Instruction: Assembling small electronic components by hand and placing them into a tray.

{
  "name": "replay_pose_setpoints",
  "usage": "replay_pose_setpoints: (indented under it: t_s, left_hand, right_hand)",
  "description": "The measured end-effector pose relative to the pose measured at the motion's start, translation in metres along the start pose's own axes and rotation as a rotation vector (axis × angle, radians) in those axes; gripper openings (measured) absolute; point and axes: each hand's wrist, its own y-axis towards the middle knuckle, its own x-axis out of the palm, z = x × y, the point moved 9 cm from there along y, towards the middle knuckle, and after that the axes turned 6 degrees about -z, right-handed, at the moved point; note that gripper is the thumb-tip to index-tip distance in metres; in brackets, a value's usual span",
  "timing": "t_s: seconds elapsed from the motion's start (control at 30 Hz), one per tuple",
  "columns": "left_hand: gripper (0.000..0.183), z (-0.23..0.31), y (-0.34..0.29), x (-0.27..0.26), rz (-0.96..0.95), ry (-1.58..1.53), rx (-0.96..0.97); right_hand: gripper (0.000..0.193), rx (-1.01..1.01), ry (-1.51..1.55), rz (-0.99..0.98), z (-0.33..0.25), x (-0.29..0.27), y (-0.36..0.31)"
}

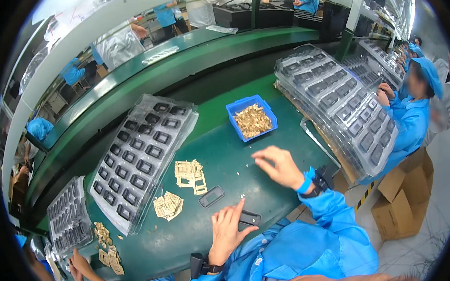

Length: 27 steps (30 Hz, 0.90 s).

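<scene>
My left hand (227, 232) lies at the near edge of the green table, with thumb and forefinger on either side of a small dark rectangular casing (250, 218). Its far end sticks out past my fingers; the hand covers the rest. To the right and farther in, my right hand (282, 169) hovers over the table, thumb and forefinger slightly apart, and I see nothing between them. Another dark casing (211, 197) with a raised rim lies flat just beyond my left hand. Tiny white bits (242, 196) are on the table between the hands.
A blue bin (252, 118) of gold-coloured pieces stands beyond my hands. Cream frame-shaped pieces lie in a stack (190, 174) and a pile (168, 205). Clear trays of dark casings lie left (140, 156) and right (339, 105). Co-workers sit on both sides; a cardboard box (403, 198) is on the floor.
</scene>
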Motion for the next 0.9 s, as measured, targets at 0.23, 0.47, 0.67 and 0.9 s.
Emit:
replay_pose_setpoints:
  t_s: [0.23,0.47,0.67,0.9]
  left_hand:
    - [0.102,-0.011,-0.022,-0.013,0.245,-0.123,-0.318]
    - [0.069,-0.034,-0.04,-0.018,0.324,-0.477,-0.508]
    - [0.049,-0.035,-0.039,-0.006,0.282,-0.578,-0.501]
    - [0.034,-0.033,-0.05,-0.004,0.338,-0.603,-0.612]
  right_hand:
    - [0.035,0.087,0.19,-0.235,-0.022,0.065,-0.064]
    - [0.047,0.084,0.098,-0.282,-0.038,0.089,-0.076]
    - [0.037,0.163,0.113,-0.257,-0.041,0.092,-0.091]
    - [0.025,0.158,0.043,-0.226,-0.049,0.094,-0.09]
